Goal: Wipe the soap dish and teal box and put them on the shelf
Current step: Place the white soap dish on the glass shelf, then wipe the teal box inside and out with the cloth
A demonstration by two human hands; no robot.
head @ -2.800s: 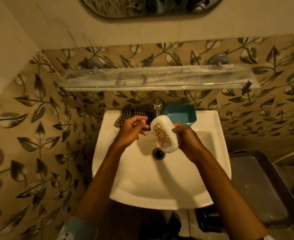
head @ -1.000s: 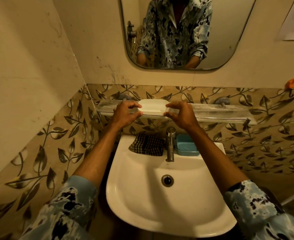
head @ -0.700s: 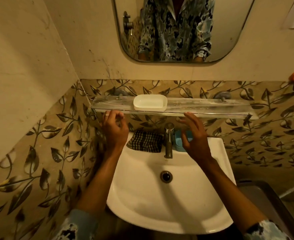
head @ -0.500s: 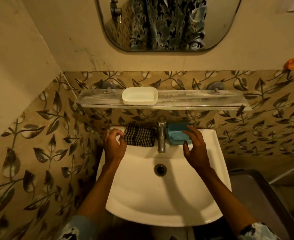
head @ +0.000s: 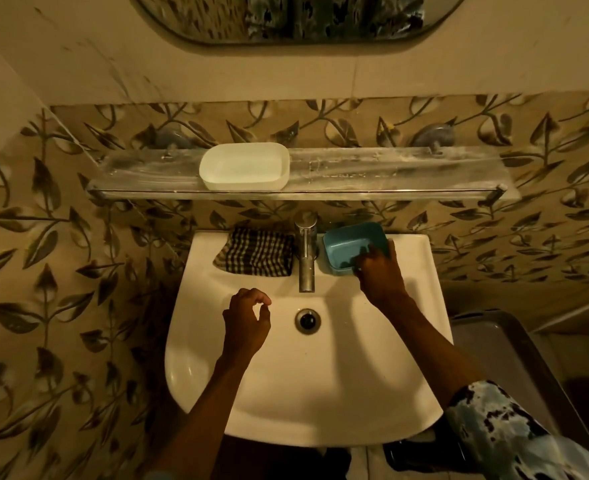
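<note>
The white soap dish (head: 244,165) sits on the glass shelf (head: 390,174), left of its middle. On the back right of the sink rim, right of the tap, the teal box (head: 346,245) is tilted, and my right hand (head: 377,271) grips its near right corner. My left hand (head: 246,318) hovers over the basin with fingers loosely curled, holding nothing. A checked cloth (head: 256,251) lies on the rim left of the tap.
The tap (head: 306,251) stands between the cloth and the teal box. The white sink (head: 216,393) has a drain (head: 307,319) in its middle. A mirror (head: 286,19) hangs above the shelf. A grey metal tray (head: 500,355) sits low on the right.
The soap dish went from my hands onto the shelf. Both hands came down; my right hand reached the teal box and took hold of it, tilting it. My left hand moved over the basin.
</note>
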